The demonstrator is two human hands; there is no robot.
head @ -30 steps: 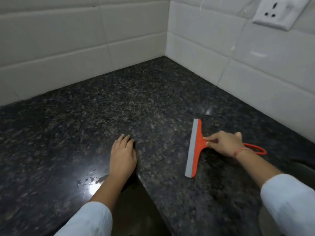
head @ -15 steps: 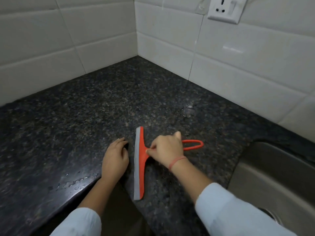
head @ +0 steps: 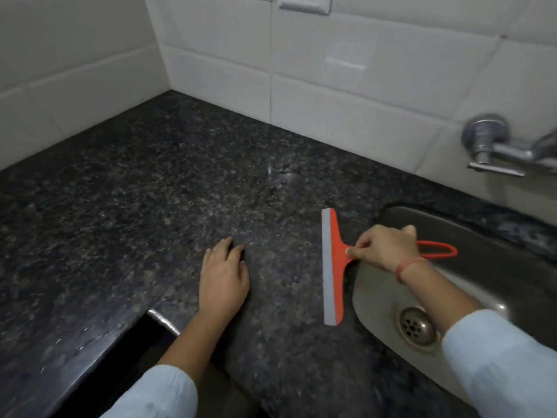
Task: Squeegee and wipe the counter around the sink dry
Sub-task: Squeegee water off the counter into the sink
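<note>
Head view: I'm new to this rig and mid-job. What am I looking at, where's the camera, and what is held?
There is no machine: a person works with two bare hands, and one wide-angle camera worn on their head looks down at them. The left hand rests flat on the dark speckled granite counter. The right hand holds the grey-bladed orange plastic squeegee by its handle; the blade lies on the counter beside the steel sink. A metal tap sits on the white tiled wall.

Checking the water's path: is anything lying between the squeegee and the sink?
Nothing visible. The squeegee lies on the counter right beside the sink, the right hand gripping its handle. The left hand rests on its other side.
</note>
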